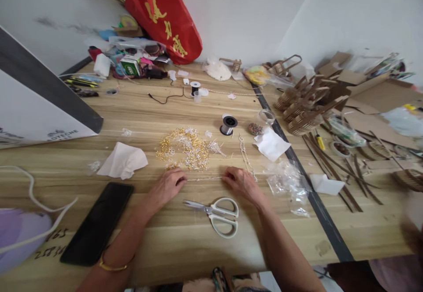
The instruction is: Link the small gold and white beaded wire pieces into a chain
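A thin beaded chain (204, 179) is stretched level between my two hands, just above or on the wooden table. My left hand (169, 185) pinches its left end, fingers closed. At the other end my right hand (240, 182) closes on the chain too. Beyond my hands lies a loose pile of gold and silver beads (190, 149). More of the chain, or a second one (243, 151), curves away past my right hand. Scissors with white handles (216, 215) rest on the table between my forearms, blades pointing left.
A spool of silver wire (228, 125) stands behind the beads. A crumpled tissue (124, 160) and a black phone (99, 221) lie left. Clear plastic bags (287, 184) and white paper (271, 144) are right. Small woven baskets (304, 107) crowd the far right.
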`<state>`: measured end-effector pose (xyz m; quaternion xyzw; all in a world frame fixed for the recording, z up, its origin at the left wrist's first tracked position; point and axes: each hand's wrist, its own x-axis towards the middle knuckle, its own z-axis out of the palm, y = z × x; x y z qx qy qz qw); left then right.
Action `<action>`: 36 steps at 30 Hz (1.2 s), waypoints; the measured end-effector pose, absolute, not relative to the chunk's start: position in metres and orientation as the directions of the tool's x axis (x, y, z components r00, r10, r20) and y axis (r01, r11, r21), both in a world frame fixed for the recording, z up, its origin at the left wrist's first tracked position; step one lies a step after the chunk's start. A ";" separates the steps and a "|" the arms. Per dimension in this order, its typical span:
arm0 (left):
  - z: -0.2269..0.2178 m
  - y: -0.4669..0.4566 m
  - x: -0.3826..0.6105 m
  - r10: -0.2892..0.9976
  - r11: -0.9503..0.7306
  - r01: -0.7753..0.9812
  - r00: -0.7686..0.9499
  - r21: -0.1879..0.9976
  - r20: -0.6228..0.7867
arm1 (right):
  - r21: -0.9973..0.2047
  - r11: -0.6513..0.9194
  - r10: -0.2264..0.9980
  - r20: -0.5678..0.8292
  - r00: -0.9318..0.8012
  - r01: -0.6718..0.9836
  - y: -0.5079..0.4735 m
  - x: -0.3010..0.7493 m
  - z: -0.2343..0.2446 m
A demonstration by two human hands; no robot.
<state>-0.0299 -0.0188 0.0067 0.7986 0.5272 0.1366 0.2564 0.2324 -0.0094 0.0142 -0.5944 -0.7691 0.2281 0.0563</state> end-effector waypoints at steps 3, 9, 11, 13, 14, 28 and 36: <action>0.007 -0.019 -0.030 0.909 -0.325 0.786 0.413 0.525 -0.055 | -0.410 0.178 0.942 -0.193 -0.276 0.895 -0.009 0.233 0.014; 0.002 -0.019 -0.033 0.903 -0.354 0.785 0.428 0.509 -0.033 | -0.426 0.188 0.935 -0.198 -0.294 0.885 -0.007 0.236 0.013; 0.002 -0.019 -0.033 0.903 -0.354 0.795 0.427 0.493 -0.040 | -0.434 0.197 0.933 -0.191 -0.304 0.879 -0.006 0.237 0.013; 0.003 -0.019 -0.033 0.906 -0.348 0.809 0.419 0.473 -0.050 | -0.440 0.203 0.932 -0.188 -0.311 0.875 -0.006 0.238 0.012; 0.002 -0.019 -0.033 0.908 -0.346 0.814 0.415 0.467 -0.051 | -0.441 0.204 0.931 -0.189 -0.313 0.874 -0.006 0.238 0.012; -0.005 -0.017 -0.037 0.913 -0.358 0.816 0.408 0.453 -0.014 | -0.348 0.220 0.944 -0.159 -0.289 0.911 -0.010 0.232 0.017; -0.003 -0.017 -0.036 0.914 -0.362 0.824 0.406 0.437 -0.010 | -0.361 0.208 0.943 -0.173 -0.284 0.909 -0.010 0.233 0.014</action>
